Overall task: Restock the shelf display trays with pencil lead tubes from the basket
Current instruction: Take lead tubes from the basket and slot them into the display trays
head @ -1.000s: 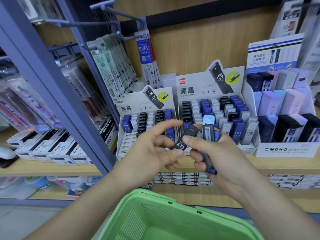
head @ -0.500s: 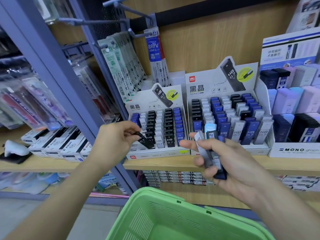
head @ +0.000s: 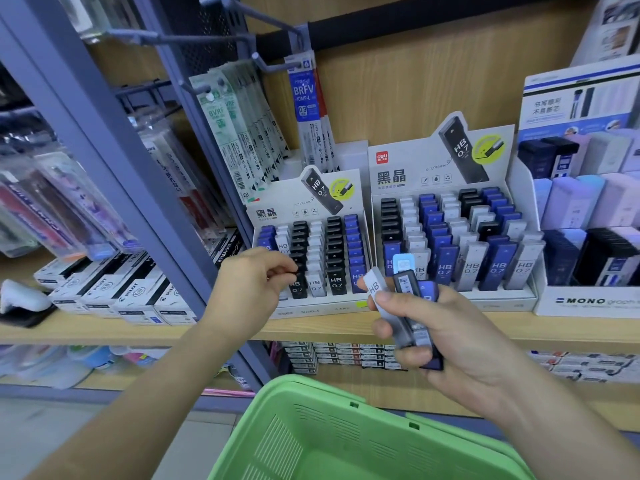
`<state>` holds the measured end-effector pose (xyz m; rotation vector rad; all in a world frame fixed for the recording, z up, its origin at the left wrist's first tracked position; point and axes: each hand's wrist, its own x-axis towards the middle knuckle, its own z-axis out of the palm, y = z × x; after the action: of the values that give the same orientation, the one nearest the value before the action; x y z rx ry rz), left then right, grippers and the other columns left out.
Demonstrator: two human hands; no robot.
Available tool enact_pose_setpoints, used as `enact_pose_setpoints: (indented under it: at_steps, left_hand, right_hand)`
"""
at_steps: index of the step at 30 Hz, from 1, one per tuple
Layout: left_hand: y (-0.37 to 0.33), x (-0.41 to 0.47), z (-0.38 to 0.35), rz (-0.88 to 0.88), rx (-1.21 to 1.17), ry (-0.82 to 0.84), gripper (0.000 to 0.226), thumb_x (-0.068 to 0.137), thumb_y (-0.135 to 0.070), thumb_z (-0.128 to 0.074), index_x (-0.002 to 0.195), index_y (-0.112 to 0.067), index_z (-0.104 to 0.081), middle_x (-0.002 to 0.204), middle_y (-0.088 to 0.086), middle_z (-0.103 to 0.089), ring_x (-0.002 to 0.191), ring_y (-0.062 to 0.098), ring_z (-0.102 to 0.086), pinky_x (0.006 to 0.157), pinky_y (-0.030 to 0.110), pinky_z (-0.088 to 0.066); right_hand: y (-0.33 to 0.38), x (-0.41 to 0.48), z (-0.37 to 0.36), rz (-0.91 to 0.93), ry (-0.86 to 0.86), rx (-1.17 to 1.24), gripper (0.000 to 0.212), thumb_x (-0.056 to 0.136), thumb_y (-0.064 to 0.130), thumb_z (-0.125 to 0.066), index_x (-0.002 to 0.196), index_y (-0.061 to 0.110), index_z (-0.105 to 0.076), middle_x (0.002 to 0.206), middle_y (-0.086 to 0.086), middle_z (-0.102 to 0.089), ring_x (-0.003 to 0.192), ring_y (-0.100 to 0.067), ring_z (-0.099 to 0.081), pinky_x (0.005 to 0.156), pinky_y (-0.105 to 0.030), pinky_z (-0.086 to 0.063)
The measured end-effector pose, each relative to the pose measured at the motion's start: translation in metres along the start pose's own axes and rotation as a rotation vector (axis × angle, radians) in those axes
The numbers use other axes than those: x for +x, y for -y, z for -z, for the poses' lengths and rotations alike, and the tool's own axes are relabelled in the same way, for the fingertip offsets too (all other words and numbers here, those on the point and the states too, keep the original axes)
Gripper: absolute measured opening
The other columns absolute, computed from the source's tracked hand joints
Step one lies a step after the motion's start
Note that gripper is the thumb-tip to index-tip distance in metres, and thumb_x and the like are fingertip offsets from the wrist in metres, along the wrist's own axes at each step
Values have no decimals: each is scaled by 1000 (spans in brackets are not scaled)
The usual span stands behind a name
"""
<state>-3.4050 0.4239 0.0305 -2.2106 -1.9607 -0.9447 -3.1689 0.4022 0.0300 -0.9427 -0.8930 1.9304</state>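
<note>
At shelf (head: pixel 104 329) edge: left hand (head: pixel 249 285) is pinching black tube (head: pixel 296 271) in small tray (head: pixel 311 309).
Right hand (head: pixel 450 329): is gripping tubes (head: pixel 406 292), covering large tray (head: pixel 491 301).

Small display tray (head: pixel 313 310) on shelf: upright card back, columns of blue, white and black tubes standing, marked HB 0.7.
Larger display tray (head: pixel 485 302) just right of it: same colours, rows nearly full.
Black tube (head: pixel 298 287) upright at front of small tray's black column, top pinched by left hand (head: pixel 249 282); seemingly seated in slot.
Fan of tubes (head: pixel 405 306) (white, black, dark blue, one pale-blue cap) gripped in right hand (head: pixel 450 327), tilted, before larger tray.
Green basket (head: pixel 311 388) below hands, slotted walls.
</note>
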Motion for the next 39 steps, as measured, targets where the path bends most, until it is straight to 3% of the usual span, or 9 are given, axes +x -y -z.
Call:
enact_pose_setpoints:
  at_steps: [5,11,17,20,24,28,31,34,39]
  left_hand:
    - [-19,1,9,-78,148,20,11,88,-19,-67,94,-18,-75,89,-6,-69,86,16,-60,79,28,-48]
    - [-81,-2,18,188,-637,409,17,83,-28,-66,91,-15,-75,86,9,-72,71,10,-59,62,28,-53]
    - [-72,-1,27,363,-783,293,16,77,-21,-69,87,-8,-73,63,11,-65,54,13,-59,55,22,-53]
    - [-53,10,47,370,-646,-22,8,84,-12,-68,88,-15,-73,66,6,-71,56,13,-65,61,19,-56]
    - [-18,19,58,271,-274,-285,18,93,-10,-59,100,-20,-72,76,-3,-71,68,9,-70,72,21,-56]
    - [3,14,30,65,131,-259,19,93,-7,-58,106,-6,-71,97,10,-72,86,28,-68,80,37,-55]
    - [13,14,8,-73,231,-156,12,87,3,-62,92,-3,-71,90,10,-72,79,30,-67,66,41,-57]
    - [24,18,-5,-84,281,-78,14,86,8,-58,83,-3,-66,84,5,-69,72,27,-64,57,40,-55]
    - [27,35,-10,-22,353,-2,19,84,8,-56,94,-4,-67,90,9,-70,86,30,-63,69,41,-54]
  right_hand:
    - [-2,-1,-2,-9,39,-24,44,61,15,-76,103,2,-68,80,-9,-62,53,-12,-55,32,-15,-26]
    - [0,-8,-8,-5,76,-62,27,67,16,-72,93,9,-69,81,-10,-71,53,-15,-60,33,-15,-24]
    - [0,-8,-6,-28,49,-258,25,75,37,-70,86,15,-67,73,-9,-70,44,-13,-48,34,-15,-23]
    - [-6,-2,-5,-66,-25,-278,32,83,41,-68,95,11,-66,59,-3,-55,40,-8,-34,35,-16,-22]
    - [-6,3,0,-99,-39,-64,13,92,10,-59,104,6,-62,65,-5,-51,45,-12,-37,38,-19,-25]
    - [-6,3,1,-98,-3,22,18,93,3,-56,106,6,-69,69,-10,-57,51,-16,-49,41,-23,-38]
    - [-7,0,-1,-101,21,-29,18,93,17,-61,106,15,-72,74,-10,-65,53,-17,-57,36,-20,-36]
    - [-9,0,-1,-83,32,-31,22,89,20,-62,109,13,-71,75,-11,-64,53,-17,-52,34,-17,-26]
    - [-9,3,1,-89,42,-18,27,81,21,-65,106,11,-73,75,-11,-62,49,-15,-46,33,-14,-19]
